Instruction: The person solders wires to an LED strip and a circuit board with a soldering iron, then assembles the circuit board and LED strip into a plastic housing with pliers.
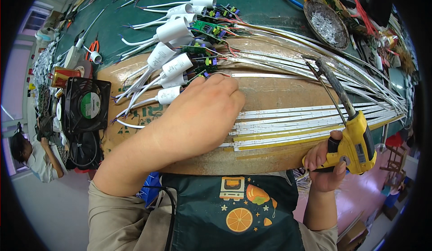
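My left hand (211,109) reaches across a brown cardboard sheet (270,89), its back toward me and its fingers curled. The fingertips are hidden, close to the end of a white LED strip (265,76) and a small circuit board; what they pinch cannot be made out. My right hand (320,161) grips a yellow soldering gun (355,145) by its handle. Its metal tube and thin side arm point up and left, above the strips. Several loose LED strips (292,116) lie side by side in front. White plastic tubes (176,65) with cables and green circuit boards (208,29) lie beyond my left hand.
A black fan (86,105) stands at the left edge of the green table (270,8), near orange-handled pliers (93,46). At the back right sits a dark bowl (345,40) of silvery scraps. Wired strips (310,44) bend rightward. Another person (42,159) is at far left.
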`<move>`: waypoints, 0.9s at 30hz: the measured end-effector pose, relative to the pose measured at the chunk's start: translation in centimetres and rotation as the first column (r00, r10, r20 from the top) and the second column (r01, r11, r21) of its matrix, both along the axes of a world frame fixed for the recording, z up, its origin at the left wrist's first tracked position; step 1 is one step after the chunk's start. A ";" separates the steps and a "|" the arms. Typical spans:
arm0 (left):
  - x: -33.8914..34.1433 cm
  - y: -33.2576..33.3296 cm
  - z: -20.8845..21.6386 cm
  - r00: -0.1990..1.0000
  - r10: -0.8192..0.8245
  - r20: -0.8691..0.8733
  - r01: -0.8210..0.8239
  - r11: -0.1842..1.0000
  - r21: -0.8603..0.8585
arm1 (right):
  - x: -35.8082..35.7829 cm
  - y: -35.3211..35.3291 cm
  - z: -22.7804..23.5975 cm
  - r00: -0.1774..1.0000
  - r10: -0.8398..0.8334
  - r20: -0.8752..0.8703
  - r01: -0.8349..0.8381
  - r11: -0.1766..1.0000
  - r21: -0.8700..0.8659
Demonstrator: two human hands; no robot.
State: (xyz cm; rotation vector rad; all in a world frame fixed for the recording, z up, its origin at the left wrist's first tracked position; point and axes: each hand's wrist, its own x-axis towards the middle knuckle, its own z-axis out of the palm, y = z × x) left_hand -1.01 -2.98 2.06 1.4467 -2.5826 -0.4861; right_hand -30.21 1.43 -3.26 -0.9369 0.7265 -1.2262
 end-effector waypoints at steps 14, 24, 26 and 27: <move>2.6 4.9 0.7 0.981 0.190 0.039 -0.179 0.965 -0.191 | -0.4 0.2 -0.2 1.000 0.003 0.030 -0.002 1.000 -0.025; 2.4 -1.0 7.0 0.980 0.156 0.122 -0.038 0.751 -0.659 | -0.3 0.3 -0.6 0.990 -0.062 0.125 0.071 0.995 -0.069; 2.8 -2.9 5.3 0.968 0.186 0.169 -0.039 0.778 -0.628 | -0.3 0.3 -0.7 0.989 -0.059 0.133 0.068 0.995 -0.066; 3.2 -3.5 4.4 0.953 0.215 0.215 -0.048 0.804 -0.592 | -0.2 0.3 -0.7 0.991 -0.046 0.127 0.056 0.996 -0.076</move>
